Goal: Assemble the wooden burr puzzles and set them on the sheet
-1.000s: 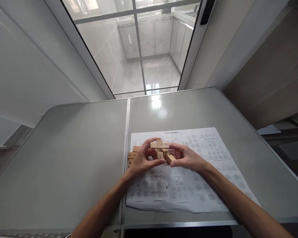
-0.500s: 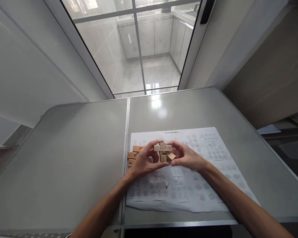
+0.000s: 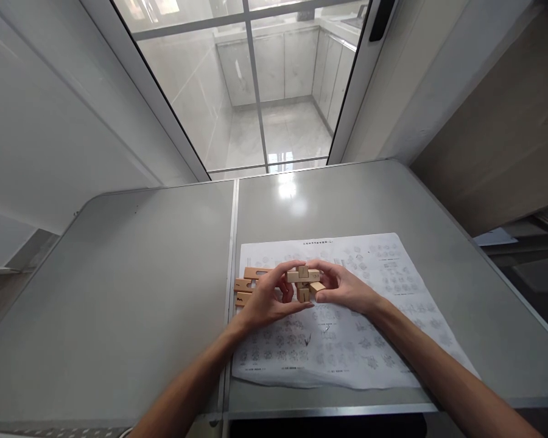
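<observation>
Between my two hands is a wooden burr puzzle (image 3: 303,277), several notched light-wood bars crossed together. My left hand (image 3: 269,295) curls round its left side, index finger on top and thumb underneath. My right hand (image 3: 340,285) grips the right side, with its thumb against a bar (image 3: 317,288) that sticks out at a slant toward me. Some of the joints are hidden by my fingers. Just left of my left hand, loose wooden bars (image 3: 243,285) with notches and dark marks lie side by side, partly covered by that hand.
Under my hands a large printed sheet (image 3: 393,340) with rows of small diagrams lies on the grey folding table (image 3: 164,292). A metal seam (image 3: 234,219) runs across the table left of the sheet. Beyond the far edge stands a glass-paned door (image 3: 256,91).
The puzzle has shifted slightly to the right and turned a little in my hands. The slanted bar sits at a somewhat different angle. The loose bars have stayed in place.
</observation>
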Available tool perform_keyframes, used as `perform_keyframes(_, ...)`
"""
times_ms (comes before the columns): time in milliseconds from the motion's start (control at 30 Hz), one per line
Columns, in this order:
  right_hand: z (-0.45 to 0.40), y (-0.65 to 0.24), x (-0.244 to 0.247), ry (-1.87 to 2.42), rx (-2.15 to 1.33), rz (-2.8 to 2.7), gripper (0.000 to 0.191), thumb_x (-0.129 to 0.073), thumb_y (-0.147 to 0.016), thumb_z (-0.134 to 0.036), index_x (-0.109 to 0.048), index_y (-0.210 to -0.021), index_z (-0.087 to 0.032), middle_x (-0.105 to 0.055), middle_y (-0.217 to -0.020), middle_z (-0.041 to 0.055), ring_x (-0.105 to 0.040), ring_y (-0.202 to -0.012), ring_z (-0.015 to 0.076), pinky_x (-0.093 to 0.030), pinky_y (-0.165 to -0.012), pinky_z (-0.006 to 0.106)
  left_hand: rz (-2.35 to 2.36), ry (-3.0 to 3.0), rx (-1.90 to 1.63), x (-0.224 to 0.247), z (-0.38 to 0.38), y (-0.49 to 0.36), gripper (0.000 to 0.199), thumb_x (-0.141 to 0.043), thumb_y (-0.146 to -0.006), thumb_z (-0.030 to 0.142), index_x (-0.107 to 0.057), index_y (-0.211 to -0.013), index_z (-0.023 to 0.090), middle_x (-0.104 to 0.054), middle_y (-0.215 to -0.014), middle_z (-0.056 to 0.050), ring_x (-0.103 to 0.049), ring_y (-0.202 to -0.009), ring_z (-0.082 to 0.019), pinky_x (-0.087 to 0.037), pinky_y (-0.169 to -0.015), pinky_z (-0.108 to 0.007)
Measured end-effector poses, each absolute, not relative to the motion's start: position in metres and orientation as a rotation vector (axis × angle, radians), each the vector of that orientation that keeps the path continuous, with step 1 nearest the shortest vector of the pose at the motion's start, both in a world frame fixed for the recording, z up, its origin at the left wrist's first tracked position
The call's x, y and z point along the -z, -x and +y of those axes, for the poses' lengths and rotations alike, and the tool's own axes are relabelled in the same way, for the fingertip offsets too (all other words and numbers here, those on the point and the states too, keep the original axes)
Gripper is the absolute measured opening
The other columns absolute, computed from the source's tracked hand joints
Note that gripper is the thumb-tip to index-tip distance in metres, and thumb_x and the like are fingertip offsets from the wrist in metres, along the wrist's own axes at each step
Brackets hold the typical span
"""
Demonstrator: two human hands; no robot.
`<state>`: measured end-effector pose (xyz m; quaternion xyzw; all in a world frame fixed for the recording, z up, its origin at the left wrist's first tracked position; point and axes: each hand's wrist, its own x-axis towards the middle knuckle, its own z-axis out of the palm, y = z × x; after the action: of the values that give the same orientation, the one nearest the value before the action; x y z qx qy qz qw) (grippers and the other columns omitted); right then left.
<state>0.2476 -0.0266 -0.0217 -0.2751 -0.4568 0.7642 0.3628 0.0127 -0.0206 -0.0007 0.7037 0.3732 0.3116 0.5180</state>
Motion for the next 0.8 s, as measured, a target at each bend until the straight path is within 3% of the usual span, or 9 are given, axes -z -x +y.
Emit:
perform_keyframes(233, -0.028, -0.244, 0.017, 0.738, -1.916, -1.194, 0.055, -0.09, -0.084, -0.028, -0.067, -0.134, -0.025, -0.072, -0.108, 0.0038, -0.073, -0.097, 0.0211, -0.062, -0.089, 0.038, 0.88, -1.759, -0.786, 0.002, -0.021, -0.014, 0.061, -0.089, -0.084, 0.035, -0.061, -0.137, 0.026, -0.063, -0.088, 0.003, -0.051, -0.06, -0.006, -0.044, -0.054, -0.018)
perform_keyframes(500, -0.031, -0.24, 0.012, 0.856, -1.762, -1.246, 0.046, -0.089, -0.082, -0.03, -0.074, -0.124, -0.026, -0.068, -0.113, 0.0055, -0.071, -0.096, 0.0226, -0.064, -0.084, 0.038, 0.887, -1.851, -0.88, 0.011, -0.025, -0.015, 0.058, -0.089, -0.084, 0.034, -0.056, -0.132, 0.027, -0.068, -0.097, 0.001, -0.053, -0.059, -0.005, -0.046, -0.054, -0.017)
perform_keyframes(800, -0.031, -0.238, 0.008, 0.897, -1.742, -1.224, 0.037, -0.081, -0.081, -0.022, -0.077, -0.118, -0.027, -0.064, -0.115, 0.004, -0.07, -0.099, 0.0215, -0.062, -0.085, 0.037, 0.869, -2.043, -0.982, 0.027, -0.027, -0.013, 0.06, -0.084, -0.085, 0.02, -0.053, -0.135, 0.029, -0.066, -0.087, 0.005, -0.052, -0.056, -0.004, -0.04, -0.051, -0.013)
